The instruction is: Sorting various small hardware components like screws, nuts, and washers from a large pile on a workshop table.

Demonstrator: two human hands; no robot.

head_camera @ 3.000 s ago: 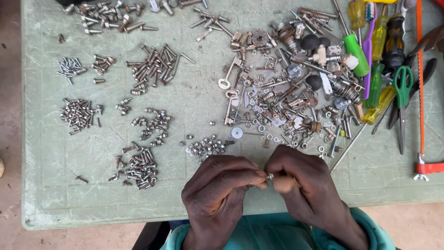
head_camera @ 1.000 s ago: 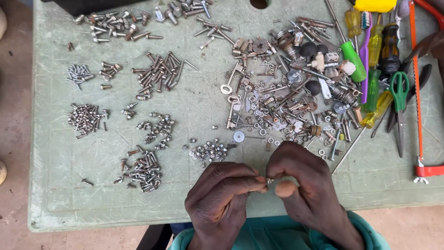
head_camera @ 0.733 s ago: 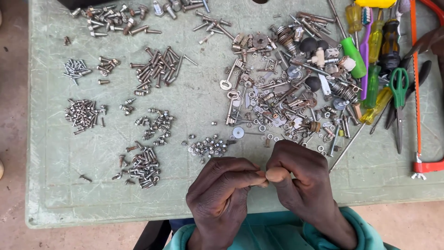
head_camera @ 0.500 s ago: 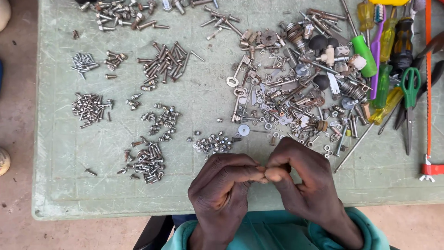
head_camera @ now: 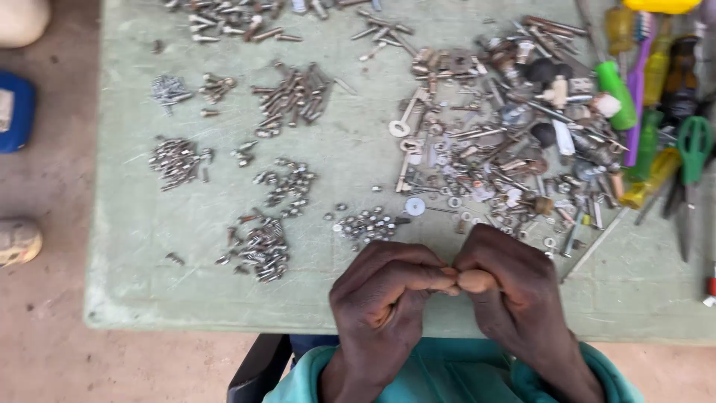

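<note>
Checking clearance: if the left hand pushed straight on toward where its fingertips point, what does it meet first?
The left hand points rightward, fingertips already pressed against the right hand. It would meet that hand's fingers first; whatever small part is pinched between them is hidden.

Sorted screw piles [head_camera: 262, 246] left, mixed heap [head_camera: 507, 149] right on table [head_camera: 358, 149].

Bench: pale green top [head_camera: 358, 160], scuffed, standing on a bare dirt floor [head_camera: 52, 328].
Left half: small sorted heaps of screws [head_camera: 173, 158] and bolts [head_camera: 292, 93], set apart from one another.
Near edge: heap of nuts [head_camera: 367, 224], a lone washer [head_camera: 415, 206] just beside it.
Right half: one large mixed pile of hardware [head_camera: 514, 142], with a key [head_camera: 406, 119] at its left edge.
Far right: screwdrivers [head_camera: 615, 86] and green-handled scissors [head_camera: 693, 149] lying side by side.
</note>
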